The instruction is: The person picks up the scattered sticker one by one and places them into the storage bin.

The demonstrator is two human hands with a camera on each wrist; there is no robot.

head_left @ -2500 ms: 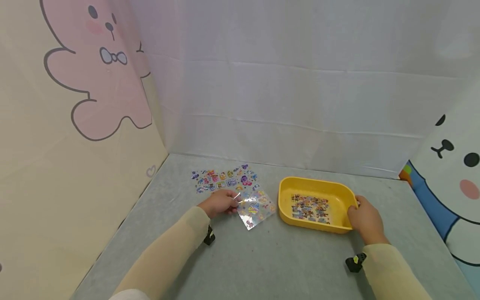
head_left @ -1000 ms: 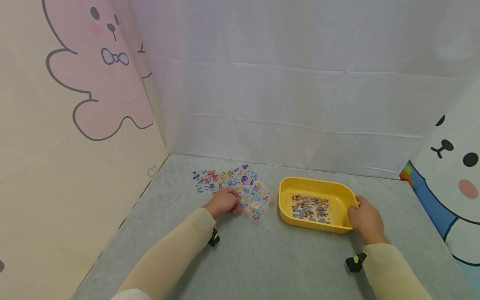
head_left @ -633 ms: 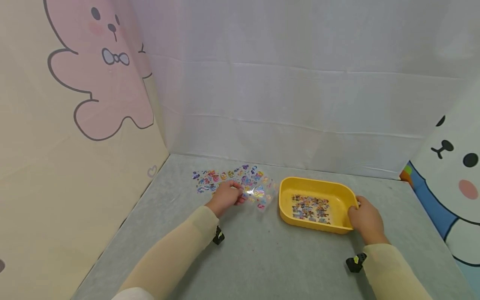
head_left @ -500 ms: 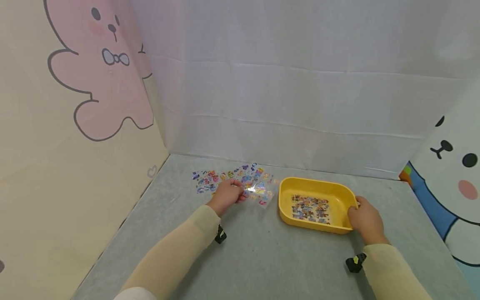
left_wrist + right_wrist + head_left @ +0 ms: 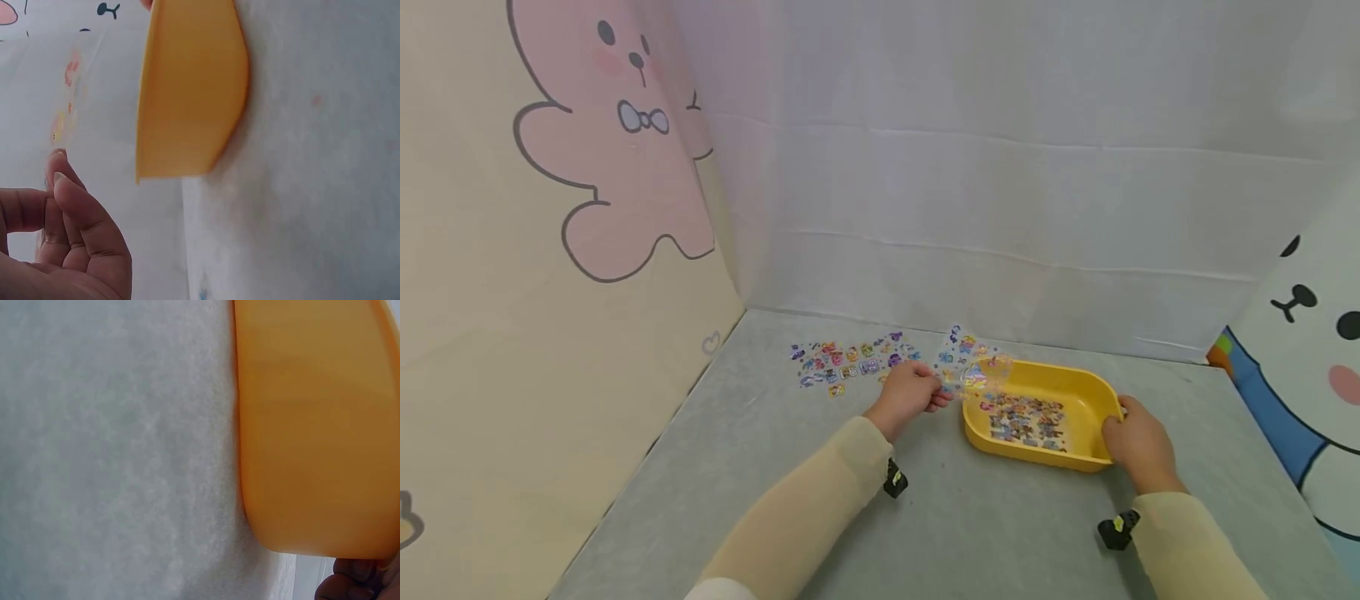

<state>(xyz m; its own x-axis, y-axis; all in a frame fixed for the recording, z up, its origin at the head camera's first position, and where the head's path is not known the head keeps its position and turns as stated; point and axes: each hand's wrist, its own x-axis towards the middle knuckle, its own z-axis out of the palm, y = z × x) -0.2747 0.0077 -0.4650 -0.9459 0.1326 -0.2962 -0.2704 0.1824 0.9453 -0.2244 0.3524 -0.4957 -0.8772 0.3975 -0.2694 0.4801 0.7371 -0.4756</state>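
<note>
My left hand (image 5: 910,398) pinches the edge of a clear sticker sheet (image 5: 973,367) printed with small colourful figures. The sheet is held up, its far part over the left rim of a yellow tray (image 5: 1037,457). In the left wrist view the thumb and fingertips of the left hand (image 5: 75,231) meet, and the sheet (image 5: 65,119) shows nearly edge-on. My right hand (image 5: 1145,446) grips the tray's right end; in the right wrist view its fingers (image 5: 356,578) curl at the tray's end. Inside the tray lie other stickers (image 5: 1026,423) with small figures.
More clear sticker sheets (image 5: 850,358) lie on the grey table (image 5: 955,533) left of the tray, partly behind the left hand. A white cloth wall (image 5: 1000,208) rises at the back. A beige wall with a pink bear (image 5: 625,183) stands on the left.
My left hand has lifted the sticker sheet off the others and carried it right, to the tray's left rim. The right hand has stayed on the tray; the view has shifted slightly.
</note>
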